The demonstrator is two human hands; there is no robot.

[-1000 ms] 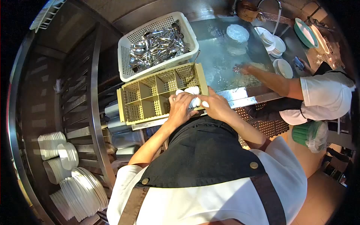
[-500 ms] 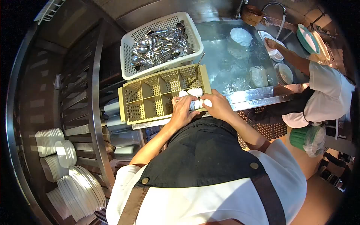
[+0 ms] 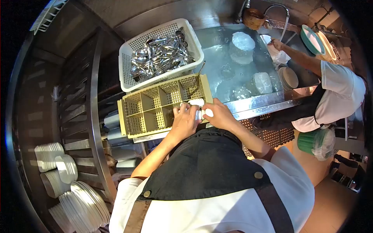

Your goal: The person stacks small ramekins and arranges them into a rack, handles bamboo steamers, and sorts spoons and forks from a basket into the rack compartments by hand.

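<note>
A yellow compartment rack (image 3: 121, 116) stands in front of me at the sink's edge. White pieces that look like soup spoons (image 3: 196, 102) sit bunched in its near right compartment. My left hand (image 3: 184, 122) reaches over the left side of this bunch, fingers curled round some of the pieces. On the right side, my right hand (image 3: 220, 115) is closed on a white spoon (image 3: 209, 112), whose rounded end shows by the thumb. Fingers partly hide the spoons. One long-handled metal utensil (image 3: 201, 68) leans in the far right compartment.
A white perforated basket (image 3: 191, 35) heaped with metal cutlery (image 3: 157, 54) stands behind the rack. Water fills the sink (image 3: 223, 50), with white dishes in it. A co-worker's hand (image 3: 277, 44) holds something white at the right. Plate stacks (image 3: 89, 202) stand lower left.
The view has shifted slightly, so the rack and basket appear lower and further left. My hands stay at the same compartment, fingers slightly shifted on the spoons. The co-worker's hand has moved a little.
</note>
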